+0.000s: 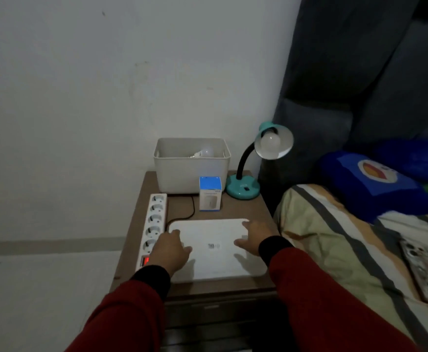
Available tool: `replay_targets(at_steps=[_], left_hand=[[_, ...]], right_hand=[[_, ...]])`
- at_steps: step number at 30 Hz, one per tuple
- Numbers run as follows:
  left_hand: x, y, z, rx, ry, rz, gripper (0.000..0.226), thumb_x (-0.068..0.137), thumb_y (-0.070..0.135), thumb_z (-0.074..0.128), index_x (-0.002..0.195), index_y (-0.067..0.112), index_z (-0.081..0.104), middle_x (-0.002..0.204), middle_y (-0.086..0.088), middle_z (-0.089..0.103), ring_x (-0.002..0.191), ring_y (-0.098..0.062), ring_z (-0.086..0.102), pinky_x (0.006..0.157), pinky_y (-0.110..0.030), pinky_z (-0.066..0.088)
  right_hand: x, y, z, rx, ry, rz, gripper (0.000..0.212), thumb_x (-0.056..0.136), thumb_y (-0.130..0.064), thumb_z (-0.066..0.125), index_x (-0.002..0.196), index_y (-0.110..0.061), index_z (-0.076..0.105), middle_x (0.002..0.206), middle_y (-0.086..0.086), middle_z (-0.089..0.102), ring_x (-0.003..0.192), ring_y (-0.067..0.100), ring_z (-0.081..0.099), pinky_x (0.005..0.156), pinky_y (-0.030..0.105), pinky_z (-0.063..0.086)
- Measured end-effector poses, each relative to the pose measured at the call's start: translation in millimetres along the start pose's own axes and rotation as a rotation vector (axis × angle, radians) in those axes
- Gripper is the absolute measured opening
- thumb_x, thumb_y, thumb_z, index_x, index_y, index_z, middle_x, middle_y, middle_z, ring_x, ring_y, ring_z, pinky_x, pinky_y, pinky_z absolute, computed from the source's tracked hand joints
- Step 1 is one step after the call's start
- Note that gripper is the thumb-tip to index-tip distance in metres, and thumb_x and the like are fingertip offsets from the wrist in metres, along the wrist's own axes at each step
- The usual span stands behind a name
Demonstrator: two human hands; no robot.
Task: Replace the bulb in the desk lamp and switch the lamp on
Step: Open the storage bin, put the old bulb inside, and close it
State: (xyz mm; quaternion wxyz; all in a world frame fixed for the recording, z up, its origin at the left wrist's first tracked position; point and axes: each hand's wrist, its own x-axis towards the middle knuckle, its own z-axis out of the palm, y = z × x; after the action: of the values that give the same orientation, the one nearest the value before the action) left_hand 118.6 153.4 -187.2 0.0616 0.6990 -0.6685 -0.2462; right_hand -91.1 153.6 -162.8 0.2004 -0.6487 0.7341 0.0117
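Teal desk lamp stands at the far right corner of the brown bedside table; its black gooseneck rises to a shade that faces the camera, with an unlit white bulb seated in the socket. A light grey plastic bin occupies the far edge of the table, left of the lamp base, and holds a second bulb lying on its side. A small blue-and-white carton stands upright just in front of the bin's right corner, beside the lamp base. A white power strip runs along the left edge of the table, its red switch lit at the near end. A black cord curves from the far edge toward the strip. A flat white lid lies across the near half of the table. The left hand rests palm down on the lid's left edge, fingers spread and gripping nothing. The right hand rests palm down near the lid's far right corner, likewise relaxed and empty. Both arms wear red sleeves with black cuffs.
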Motion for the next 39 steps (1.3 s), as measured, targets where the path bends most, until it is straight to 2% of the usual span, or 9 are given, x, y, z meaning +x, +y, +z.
replay_targets(at_steps=[4, 7, 10, 14, 18, 24, 28, 33, 39], left_hand=[[-15.1, -3.6, 34.2, -0.035, -0.040, -0.033, 0.078, 0.089, 0.041, 0.056, 0.149, 0.010, 0.016, 0.155, -0.021, 0.013, 0.144, -0.030, 0.018, 0.117, -0.035, 0.023], [-16.9, -5.6, 45.2, -0.012, -0.052, -0.062, 0.083, 0.089, 0.043, 0.055, 0.150, 0.011, 0.009, 0.156, -0.024, -0.004, 0.147, -0.032, 0.007, 0.120, -0.034, 0.016], [-17.2, -2.8, 48.2, 0.010, -0.088, -0.099, 0.085, 0.087, 0.045, 0.056, 0.150, 0.015, 0.007, 0.155, -0.025, -0.010, 0.146, -0.035, 0.008, 0.118, -0.036, 0.018], [-11.7, -1.2, 50.5, 0.043, -0.146, -0.146, 0.080, 0.085, 0.046, 0.057, 0.147, 0.016, 0.017, 0.153, -0.027, 0.002, 0.141, -0.039, 0.019, 0.116, -0.040, 0.024], [-5.2, -2.1, 50.1, 0.074, -0.101, -0.135, 0.067, 0.078, 0.051, 0.062, 0.128, 0.012, 0.041, 0.137, -0.021, 0.037, 0.124, -0.036, 0.040, 0.102, -0.040, 0.039], [0.3, 0.7, 39.5, 0.075, -0.016, -0.071, 0.071, 0.065, 0.067, 0.063, 0.108, 0.012, 0.056, 0.116, -0.015, 0.060, 0.107, -0.030, 0.054, 0.088, -0.038, 0.046], [-1.3, 6.0, 16.5, 0.054, 0.058, -0.012, 0.069, 0.067, 0.070, 0.060, 0.105, 0.013, 0.055, 0.114, -0.012, 0.061, 0.107, -0.029, 0.053, 0.094, -0.042, 0.043], [-11.8, 11.4, -26.4, -0.119, 0.186, 0.040, 0.086, 0.071, 0.059, 0.068, 0.137, 0.010, 0.042, 0.140, -0.016, 0.045, 0.131, -0.033, 0.038, 0.110, -0.041, 0.030], [9.4, 14.2, -73.5, -0.238, 0.354, 0.100, 0.097, 0.063, 0.063, 0.070, 0.141, 0.014, 0.039, 0.148, -0.015, 0.034, 0.138, -0.031, 0.024, 0.113, -0.039, 0.021]], right_hand=[[-2.5, 17.1, 38.6, 0.086, -0.067, 0.018, 0.082, 0.086, -0.042, 0.062, 0.151, -0.018, 0.017, 0.157, 0.012, 0.023, 0.145, 0.027, 0.021, 0.114, 0.034, 0.026], [-3.5, 26.3, 53.1, 0.061, -0.105, 0.046, 0.084, 0.086, -0.048, 0.059, 0.151, -0.019, 0.014, 0.157, 0.007, 0.025, 0.144, 0.028, 0.024, 0.114, 0.035, 0.027], [1.1, 33.1, 61.2, 0.044, -0.153, 0.085, 0.086, 0.083, -0.055, 0.056, 0.150, -0.019, 0.016, 0.156, 0.009, 0.027, 0.140, 0.031, 0.029, 0.114, 0.039, 0.030], [3.8, 36.2, 63.4, 0.032, -0.143, 0.094, 0.083, 0.083, -0.057, 0.054, 0.148, -0.018, 0.022, 0.154, 0.010, 0.030, 0.139, 0.031, 0.031, 0.113, 0.039, 0.031], [6.5, 38.5, 59.0, 0.027, -0.099, 0.105, 0.072, 0.084, -0.054, 0.055, 0.138, -0.009, 0.040, 0.146, 0.012, 0.042, 0.133, 0.028, 0.040, 0.107, 0.034, 0.035], [5.5, 40.2, 40.1, 0.093, -0.035, 0.140, 0.076, 0.083, -0.051, 0.060, 0.140, -0.005, 0.039, 0.149, 0.016, 0.038, 0.135, 0.028, 0.038, 0.107, 0.032, 0.033], [3.6, 35.8, 16.1, 0.056, 0.056, 0.106, 0.065, 0.079, -0.059, 0.060, 0.117, -0.006, 0.056, 0.129, 0.019, 0.053, 0.117, 0.032, 0.051, 0.093, 0.033, 0.042], [0.8, 19.3, -15.1, 0.102, 0.140, 0.064, 0.069, 0.081, -0.057, 0.059, 0.124, -0.004, 0.053, 0.131, 0.022, 0.048, 0.119, 0.034, 0.048, 0.098, 0.035, 0.041], [21.4, -9.3, -55.8, 0.232, 0.286, 0.014, 0.052, 0.081, -0.046, 0.064, 0.106, -0.001, 0.060, 0.118, 0.026, 0.055, 0.111, 0.035, 0.053, 0.090, 0.033, 0.042]])
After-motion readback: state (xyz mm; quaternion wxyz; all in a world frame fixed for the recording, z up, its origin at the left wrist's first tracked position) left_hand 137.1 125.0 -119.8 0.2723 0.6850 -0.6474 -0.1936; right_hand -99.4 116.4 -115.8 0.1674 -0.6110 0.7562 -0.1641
